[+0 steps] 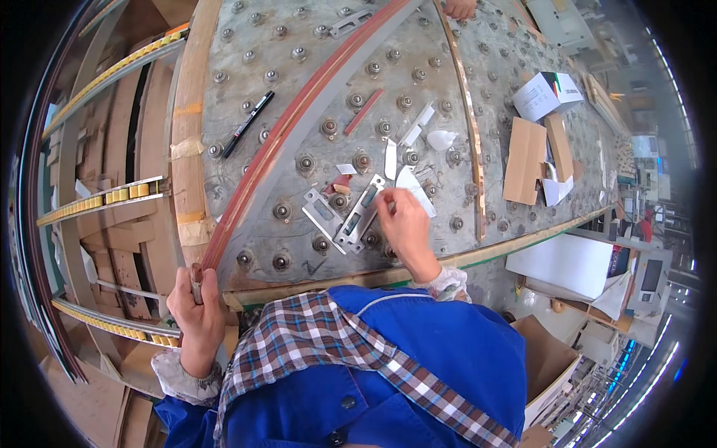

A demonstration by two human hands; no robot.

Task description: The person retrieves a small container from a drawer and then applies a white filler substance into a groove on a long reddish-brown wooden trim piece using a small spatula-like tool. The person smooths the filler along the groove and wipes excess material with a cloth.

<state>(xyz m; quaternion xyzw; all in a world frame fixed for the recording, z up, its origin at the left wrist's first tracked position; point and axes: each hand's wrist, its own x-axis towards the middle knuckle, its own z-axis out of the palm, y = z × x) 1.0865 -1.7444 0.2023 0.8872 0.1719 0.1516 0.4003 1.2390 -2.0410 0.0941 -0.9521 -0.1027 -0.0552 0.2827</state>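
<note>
My left hand (194, 308) grips the near end of a long reddish-brown profile strip (291, 126), which runs up across the metal ball-transfer table (269, 185). My right hand (404, 224) is over the table with fingers curled, at the right edge of a slotted metal plate (360, 211); whether it holds that plate or something small cannot be told. A second slotted metal plate (323, 213) lies against the first, at its left. Near them are a crumpled dark-red scrap (340, 183), white pieces (411, 182) and a short red strip (363, 112).
A black marker (248, 124) lies left of the long strip. A wooden strip (469, 123) crosses the table on the right, with cardboard pieces (524, 159) and a white box (546, 95) beyond. Another person's hand (460, 8) is at the top edge. Roller tracks (106, 199) stand at left.
</note>
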